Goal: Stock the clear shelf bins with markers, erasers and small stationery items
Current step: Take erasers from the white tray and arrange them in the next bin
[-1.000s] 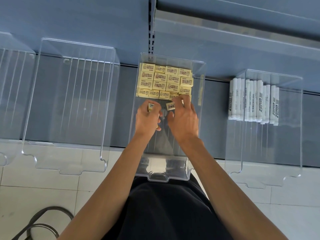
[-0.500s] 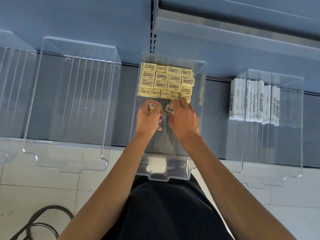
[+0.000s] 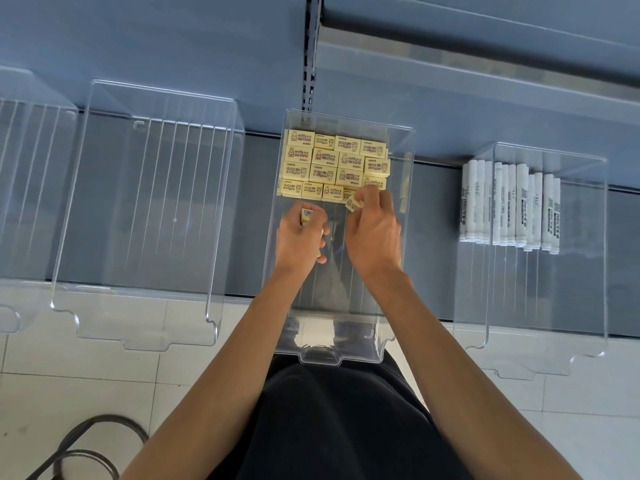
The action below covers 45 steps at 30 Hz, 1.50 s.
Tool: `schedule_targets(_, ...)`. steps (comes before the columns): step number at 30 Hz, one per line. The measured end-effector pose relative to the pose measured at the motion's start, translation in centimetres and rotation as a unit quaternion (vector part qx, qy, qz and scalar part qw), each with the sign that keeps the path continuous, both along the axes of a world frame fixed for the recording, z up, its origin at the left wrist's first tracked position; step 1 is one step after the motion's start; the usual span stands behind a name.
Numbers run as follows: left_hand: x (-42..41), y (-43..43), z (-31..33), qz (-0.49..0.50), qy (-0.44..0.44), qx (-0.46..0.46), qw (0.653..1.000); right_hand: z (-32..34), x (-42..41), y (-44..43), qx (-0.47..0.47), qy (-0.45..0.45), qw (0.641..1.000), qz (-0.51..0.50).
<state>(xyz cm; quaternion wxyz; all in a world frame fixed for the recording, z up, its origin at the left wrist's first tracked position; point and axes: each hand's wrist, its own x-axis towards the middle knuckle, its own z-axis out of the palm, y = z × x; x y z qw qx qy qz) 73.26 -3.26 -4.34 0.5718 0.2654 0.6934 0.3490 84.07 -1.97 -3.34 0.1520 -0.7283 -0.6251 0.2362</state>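
Head view: both hands are inside the middle bin (image 3: 318,355). The right hand (image 3: 374,237) pinches a loose eraser (image 3: 355,203) at its fingertips, touching the front edge of the packed erasers (image 3: 332,164) at the bin's back. Just beside it, the left hand (image 3: 299,240) curls round a second eraser (image 3: 306,215), whose end pokes out past the fingers. White markers (image 3: 509,206) lie in the right bin (image 3: 602,271).

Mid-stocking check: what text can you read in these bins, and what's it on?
"miffy": on the stacked erasers in the middle bin, beside a rabbit drawing.
"4B": on several of the same erasers, by the brand.
Erasers' finer lines: too small to read.
Markers: lengthwise print, too blurred to read.
Eraser in left hand: end label too small to read.
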Motion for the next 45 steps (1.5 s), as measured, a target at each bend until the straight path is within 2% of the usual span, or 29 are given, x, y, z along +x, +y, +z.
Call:
schedule_targets(12,0.0,0.4,-0.2,-0.012,0.016,-0.008,1.000,-0.7,-0.3,0.7,0.013,0.045,0.998,-0.030)
schedule_targets(17,0.0,0.5,-0.2,-0.017,0.019,-0.014,1.000,-1.1,0.1,0.8,0.035,0.032,0.999,-0.027)
schedule_targets(22,0.0,0.2,-0.3,-0.010,0.010,-0.020,1.000,-1.2,-0.2,0.7,0.027,-0.021,0.999,0.018)
schedule_targets(34,-0.1,0.5,-0.2,-0.004,0.004,-0.013,1.000,-1.2,-0.1,1.1,0.053,-0.002,0.999,0.010)
schedule_targets(40,-0.1,0.4,-0.5,-0.004,0.008,-0.010,1.000,-0.2,-0.2,0.1,-0.017,-0.083,0.996,0.041)
schedule_targets(45,0.0,0.4,-0.5,0.006,0.004,-0.015,1.000,0.2,-1.0,-0.8,-0.085,-0.094,0.991,0.051)
